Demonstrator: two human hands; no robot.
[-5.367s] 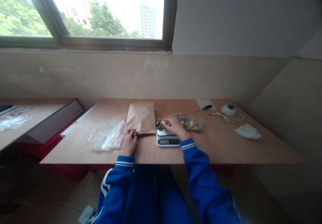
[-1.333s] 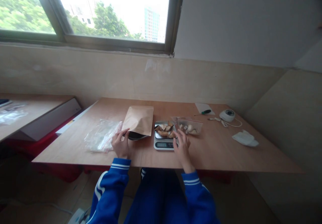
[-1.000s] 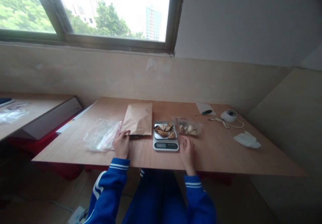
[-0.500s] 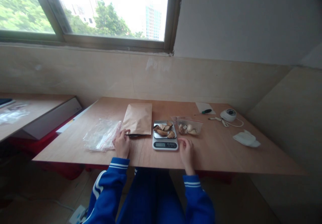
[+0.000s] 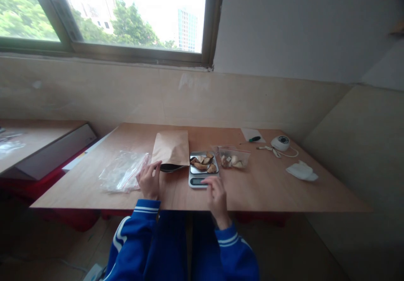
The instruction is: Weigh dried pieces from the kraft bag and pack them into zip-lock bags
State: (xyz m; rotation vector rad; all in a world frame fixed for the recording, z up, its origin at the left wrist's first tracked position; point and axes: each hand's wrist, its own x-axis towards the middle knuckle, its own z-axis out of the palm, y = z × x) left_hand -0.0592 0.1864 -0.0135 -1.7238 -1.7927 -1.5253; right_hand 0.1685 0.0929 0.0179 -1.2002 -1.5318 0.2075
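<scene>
A brown kraft paper bag (image 5: 172, 146) lies flat with its mouth toward me, gaping to show a dark inside. My left hand (image 5: 150, 181) pinches the near left corner of that mouth. Right of the bag is a white digital kitchen scale (image 5: 191, 181), and several pieces of dried, brown-edged slices (image 5: 202, 163) rest on its metal plate. Over the scale's front right, my right hand (image 5: 217, 197) hovers with bent fingers apart and nothing in them. It hides the scale's buttons and part of the display; I cannot tell whether it touches them.
Clear plastic bags (image 5: 123, 173) lie left of my left hand. Beyond the scale is a zip bag (image 5: 235, 159) with pale pieces. Farther right are a green-handled screwdriver (image 5: 254, 139) on paper, a white dome camera (image 5: 280, 143) with cable, and a crumpled white cloth-like item (image 5: 301, 170).
My right hand has moved left from beside the scale to over its front panel. The paper bag's mouth has widened under my left hand. The view has shifted slightly.
</scene>
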